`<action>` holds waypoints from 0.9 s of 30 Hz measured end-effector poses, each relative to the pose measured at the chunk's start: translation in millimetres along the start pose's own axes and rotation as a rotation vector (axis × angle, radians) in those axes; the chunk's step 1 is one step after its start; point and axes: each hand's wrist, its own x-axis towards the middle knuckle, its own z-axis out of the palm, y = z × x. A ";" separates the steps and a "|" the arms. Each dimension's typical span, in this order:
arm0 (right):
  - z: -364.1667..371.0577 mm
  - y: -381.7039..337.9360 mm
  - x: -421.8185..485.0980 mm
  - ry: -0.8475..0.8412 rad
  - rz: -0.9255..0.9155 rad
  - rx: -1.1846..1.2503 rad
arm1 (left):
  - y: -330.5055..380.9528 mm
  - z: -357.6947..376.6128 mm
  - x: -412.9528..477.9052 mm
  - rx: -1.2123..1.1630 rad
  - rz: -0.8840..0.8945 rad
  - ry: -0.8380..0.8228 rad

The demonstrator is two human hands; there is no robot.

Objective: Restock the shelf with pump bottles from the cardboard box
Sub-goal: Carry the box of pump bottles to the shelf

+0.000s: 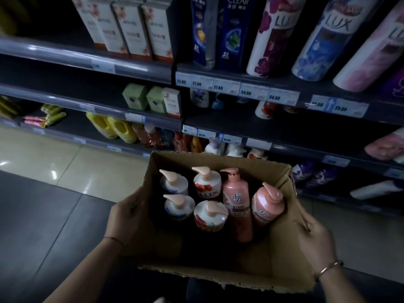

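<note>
An open cardboard box is held up in front of dark store shelves. My left hand grips its left wall and my right hand grips its right wall. Several pump bottles stand inside at the far end: two white ones with peach pumps on the left, two white and red LUX ones in the middle, a tall pink bottle and a rounder pink bottle leaning at the right. The near half of the box is dark and bare.
The upper shelf carries large LUX bottles, blue CLEAR bottles and white cartons. Lower shelves hold green boxes, yellow jugs and more pump bottles. Price tags line the edges. Glossy floor tiles lie to the left.
</note>
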 end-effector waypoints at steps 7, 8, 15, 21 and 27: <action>20.4 22.9 37.5 0.037 0.032 -0.039 | -29.3 44.1 48.1 0.012 0.043 -0.024; 24.9 28.6 42.0 0.045 0.035 -0.039 | -35.4 51.0 54.0 0.004 0.037 -0.023; 69.8 80.8 68.8 0.088 0.085 0.042 | -83.0 104.6 92.0 -0.035 0.056 -0.072; 111.6 144.7 99.3 0.069 0.092 0.024 | -135.5 156.2 119.3 0.011 0.039 -0.104; 145.3 195.5 122.4 0.093 0.079 0.028 | -179.6 199.4 135.8 0.027 0.070 -0.071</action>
